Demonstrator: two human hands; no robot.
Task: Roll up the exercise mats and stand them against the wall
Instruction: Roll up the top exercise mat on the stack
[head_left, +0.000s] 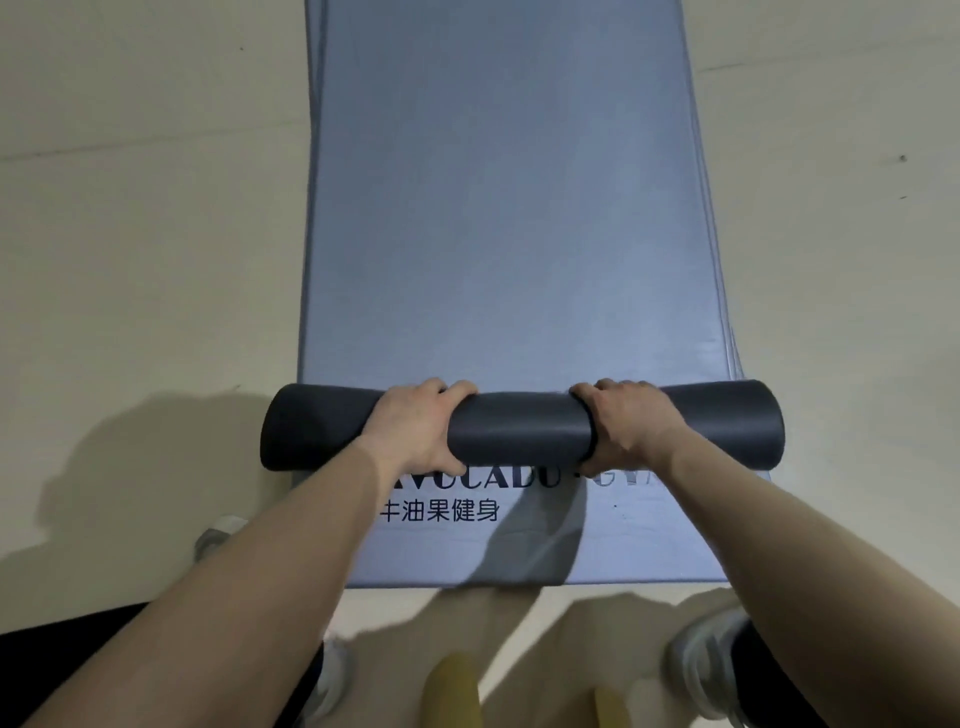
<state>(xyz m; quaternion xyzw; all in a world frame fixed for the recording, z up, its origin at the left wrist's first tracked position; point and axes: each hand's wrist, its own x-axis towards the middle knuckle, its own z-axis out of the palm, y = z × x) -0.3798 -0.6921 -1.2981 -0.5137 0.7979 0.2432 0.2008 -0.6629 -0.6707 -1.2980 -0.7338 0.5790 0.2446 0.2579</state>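
Observation:
A stack of blue-grey exercise mats (509, 208) lies flat on the floor and stretches away from me. The top mat's near end is rolled into a dark grey roll (519, 431) lying crosswise over the stack. My left hand (415, 431) grips the roll left of its middle, fingers curled over the top. My right hand (628, 421) grips it right of the middle in the same way. The mat below the roll (467, 551) shows dark printed lettering, partly hidden by the roll and my arms.
Pale floor (145, 234) surrounds the mats on both sides. A grey-and-white shoe (711, 660) stands at the lower right and another shoe (332, 675) at the lower left. Two blurred yellow objects (452, 691) sit at the bottom edge.

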